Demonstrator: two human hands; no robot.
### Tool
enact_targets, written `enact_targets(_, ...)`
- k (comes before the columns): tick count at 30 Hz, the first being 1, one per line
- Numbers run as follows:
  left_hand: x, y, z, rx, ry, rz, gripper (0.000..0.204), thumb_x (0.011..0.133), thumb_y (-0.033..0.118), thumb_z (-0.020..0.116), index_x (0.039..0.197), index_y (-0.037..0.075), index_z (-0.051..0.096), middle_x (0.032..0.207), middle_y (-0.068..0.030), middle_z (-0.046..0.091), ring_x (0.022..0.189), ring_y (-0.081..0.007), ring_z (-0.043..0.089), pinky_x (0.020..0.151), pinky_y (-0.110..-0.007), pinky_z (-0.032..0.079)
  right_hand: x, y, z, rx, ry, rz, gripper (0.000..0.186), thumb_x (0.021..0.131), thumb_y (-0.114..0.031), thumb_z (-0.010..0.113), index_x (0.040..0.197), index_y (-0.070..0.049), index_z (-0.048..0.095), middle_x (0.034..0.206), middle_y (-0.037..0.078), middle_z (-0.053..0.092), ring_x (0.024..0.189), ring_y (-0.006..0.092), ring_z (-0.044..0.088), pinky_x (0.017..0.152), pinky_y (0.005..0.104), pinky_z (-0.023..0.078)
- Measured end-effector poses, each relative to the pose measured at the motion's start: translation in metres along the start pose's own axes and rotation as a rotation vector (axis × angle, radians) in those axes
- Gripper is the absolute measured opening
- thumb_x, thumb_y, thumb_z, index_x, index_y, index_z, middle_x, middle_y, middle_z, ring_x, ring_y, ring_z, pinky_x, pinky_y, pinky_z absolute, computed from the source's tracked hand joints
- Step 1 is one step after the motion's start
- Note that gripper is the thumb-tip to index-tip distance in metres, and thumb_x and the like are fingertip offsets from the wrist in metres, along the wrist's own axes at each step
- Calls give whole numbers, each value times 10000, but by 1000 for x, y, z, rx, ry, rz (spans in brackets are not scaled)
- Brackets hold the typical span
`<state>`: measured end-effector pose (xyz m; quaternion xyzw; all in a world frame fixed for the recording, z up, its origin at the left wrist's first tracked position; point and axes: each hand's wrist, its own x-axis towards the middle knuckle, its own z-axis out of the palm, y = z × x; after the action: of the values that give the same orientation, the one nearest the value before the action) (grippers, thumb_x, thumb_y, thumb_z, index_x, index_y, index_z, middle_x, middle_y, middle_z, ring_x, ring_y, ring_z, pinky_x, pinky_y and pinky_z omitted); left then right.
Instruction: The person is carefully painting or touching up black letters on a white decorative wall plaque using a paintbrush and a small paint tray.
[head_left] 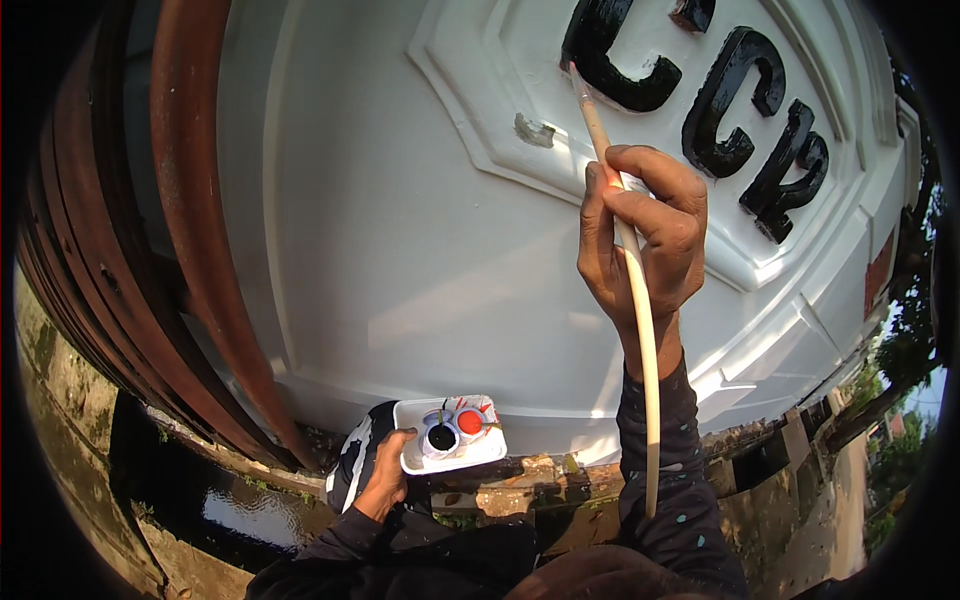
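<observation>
My right hand grips a long pale wooden paintbrush, its tip touching the lower left of a glossy black raised letter on a white moulded panel. More black raised letters follow to the right, and a small flaked patch shows below the brush tip's left. Low in the view my left hand holds a white tray by its left side. In it stand small paint pots with black paint and red paint.
Brown vertical bars stand at the left. The white wall spans the middle. Below are a masonry ledge and a water-filled drain beside concrete ground. Trees and a path show at the far right.
</observation>
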<state>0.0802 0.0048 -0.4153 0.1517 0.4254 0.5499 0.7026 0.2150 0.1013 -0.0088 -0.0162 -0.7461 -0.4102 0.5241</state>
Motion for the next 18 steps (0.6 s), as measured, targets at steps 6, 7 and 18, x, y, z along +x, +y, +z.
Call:
enact_targets(6,-3,3,4,-6,15,-15,536,826,358,653,1202,-21,613,1128,-143,631,1041,-244,602,919,-376,467,-10,-4,-4,8,18,13,418,743,98,803,1004,-73,525,1044,132,640,909,282,665,723,351,579)
enact_targets(7,-4,5,4,20,16,-32,530,825,355,653,1199,-19,613,1127,-143,631,1039,-242,602,915,-377,470,-8,-3,-1,10,32,-1,423,740,102,801,1008,-74,526,1045,133,639,906,280,665,720,350,578)
enact_targets(18,3,-6,0,-8,-2,5,497,824,357,644,1159,-10,619,1094,-132,633,1000,-230,612,859,-357,486,-5,-13,8,-21,34,84,414,728,106,800,989,-72,532,1023,132,639,914,276,653,745,361,567)
